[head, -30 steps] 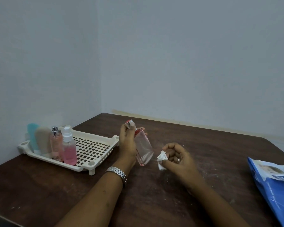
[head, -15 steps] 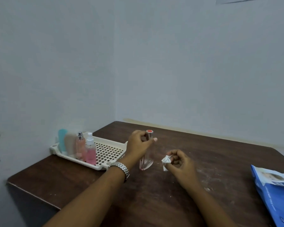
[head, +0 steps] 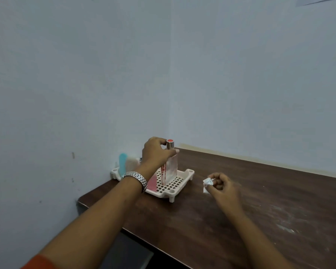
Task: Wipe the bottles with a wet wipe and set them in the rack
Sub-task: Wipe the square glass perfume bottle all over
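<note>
Dark wooden surface (head: 241, 214) fills a pale-walled corner. The left hand (head: 156, 152) has its fingers clasped round the shoulder of the clear bottle (head: 172, 167) (silver cap, red top), upright inside the white rack (head: 179, 189); base contact is unclear. At the rack's three o'clock, the right hand (head: 221, 186) clenches a crumpled wipe (head: 208, 182).
</note>
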Action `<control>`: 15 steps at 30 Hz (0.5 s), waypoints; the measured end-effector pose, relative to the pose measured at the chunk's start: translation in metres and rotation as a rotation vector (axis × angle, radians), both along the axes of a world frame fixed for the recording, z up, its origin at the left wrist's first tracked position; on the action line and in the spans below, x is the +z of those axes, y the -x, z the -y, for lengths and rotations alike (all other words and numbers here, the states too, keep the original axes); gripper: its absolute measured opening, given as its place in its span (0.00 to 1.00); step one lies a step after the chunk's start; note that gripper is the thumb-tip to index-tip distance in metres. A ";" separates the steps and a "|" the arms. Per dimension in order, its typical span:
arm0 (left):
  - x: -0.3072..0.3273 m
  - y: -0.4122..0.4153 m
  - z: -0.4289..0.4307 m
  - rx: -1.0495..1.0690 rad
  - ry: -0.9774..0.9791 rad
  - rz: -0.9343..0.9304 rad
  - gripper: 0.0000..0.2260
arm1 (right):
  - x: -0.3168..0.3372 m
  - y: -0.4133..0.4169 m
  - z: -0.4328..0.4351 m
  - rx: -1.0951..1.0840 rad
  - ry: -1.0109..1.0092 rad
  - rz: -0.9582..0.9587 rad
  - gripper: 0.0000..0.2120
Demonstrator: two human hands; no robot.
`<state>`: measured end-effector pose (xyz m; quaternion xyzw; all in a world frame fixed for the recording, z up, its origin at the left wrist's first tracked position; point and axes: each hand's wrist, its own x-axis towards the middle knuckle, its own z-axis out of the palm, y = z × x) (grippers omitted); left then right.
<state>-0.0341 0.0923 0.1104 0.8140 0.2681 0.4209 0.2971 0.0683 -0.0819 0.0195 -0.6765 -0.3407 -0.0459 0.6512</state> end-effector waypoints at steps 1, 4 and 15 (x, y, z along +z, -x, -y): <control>-0.002 0.003 -0.003 0.010 0.002 -0.005 0.20 | -0.001 0.001 -0.004 0.001 0.001 -0.002 0.13; -0.011 0.006 -0.009 0.024 0.005 -0.022 0.22 | -0.005 0.005 -0.015 -0.006 0.018 0.016 0.13; -0.034 -0.004 -0.011 0.045 -0.029 -0.078 0.21 | -0.027 -0.003 -0.022 -0.019 0.041 0.002 0.13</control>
